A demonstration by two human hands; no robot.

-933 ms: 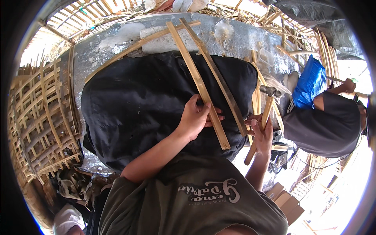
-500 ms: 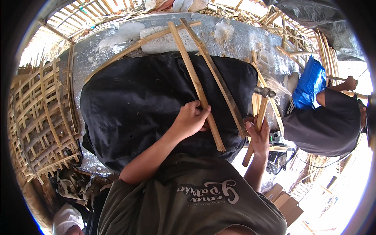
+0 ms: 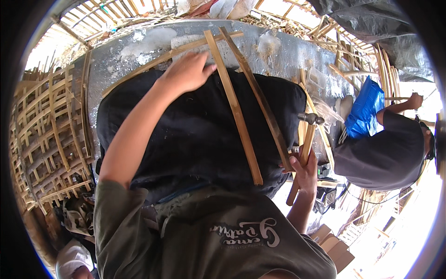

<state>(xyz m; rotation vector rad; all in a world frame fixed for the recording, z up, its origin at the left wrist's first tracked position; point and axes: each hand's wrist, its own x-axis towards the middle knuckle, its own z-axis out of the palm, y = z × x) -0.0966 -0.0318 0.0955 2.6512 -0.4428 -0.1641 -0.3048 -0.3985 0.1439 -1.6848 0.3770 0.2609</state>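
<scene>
My right hand (image 3: 306,174) is closed round the wooden handle of a hammer (image 3: 310,119), its metal head pointing away from me. The fingers of that hand also sit at the near end of a darker bamboo strip (image 3: 262,102). A lighter bamboo strip (image 3: 232,102) lies to its left, over the black cloth on my lap. Both far ends meet a crossing bamboo strip (image 3: 155,60). My left hand (image 3: 188,72) is stretched out beside the lighter strip's far part, thumb apart from the fingers and holding nothing I can see; its fingertips are partly hidden.
A pale block (image 3: 183,41) lies under the crossing strip on the grey sheet (image 3: 111,65). Woven bamboo panels (image 3: 46,139) stand at left. To the right, a co-worker in a dark shirt (image 3: 381,153) sits near a blue bag (image 3: 367,107). Cardboard boxes (image 3: 332,246) lie lower right.
My left hand has let go of the lighter strip's near part and moved far and left toward the crossing strip. My right hand keeps the hammer, shifted slightly nearer.
</scene>
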